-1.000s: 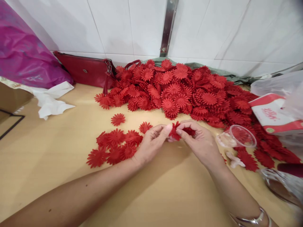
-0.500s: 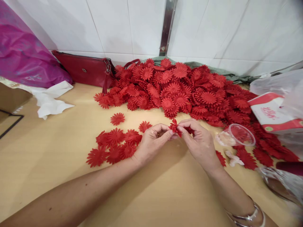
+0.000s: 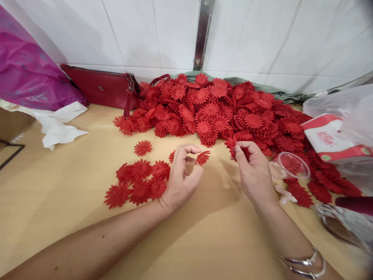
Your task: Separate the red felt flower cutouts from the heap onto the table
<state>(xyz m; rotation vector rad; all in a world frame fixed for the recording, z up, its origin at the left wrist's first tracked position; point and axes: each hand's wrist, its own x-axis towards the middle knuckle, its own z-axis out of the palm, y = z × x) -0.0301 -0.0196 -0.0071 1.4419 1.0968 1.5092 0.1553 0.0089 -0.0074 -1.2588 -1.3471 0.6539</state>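
Note:
A red artificial flower layer (image 3: 202, 157) with thin petals stands on edge at the fingertips of my left hand (image 3: 184, 175), whose thumb and index finger curve around it. My right hand (image 3: 253, 167) pinches more red flower layers (image 3: 231, 144) between thumb and fingers; how many is hidden by the hand. On the tabletop left of my left hand lie several loose flower layers (image 3: 140, 170), partly overlapping. One single flower layer (image 3: 142, 147) lies apart behind them. Beyond both hands rises a large heap of the same red flowers (image 3: 204, 111).
A red purse (image 3: 99, 87) and purple bag (image 3: 32, 62) stand at the back left, with white tissue (image 3: 61, 126) in front. To the right are a clear plastic cup (image 3: 293, 165), a red-and-white box (image 3: 329, 136) and plastic bags (image 3: 346, 101). A tiled wall (image 3: 140, 31) closes the back.
My hands were together over a red flower and have moved apart. A single flower layer now shows at my left fingertips, while my right hand has shifted right with others.

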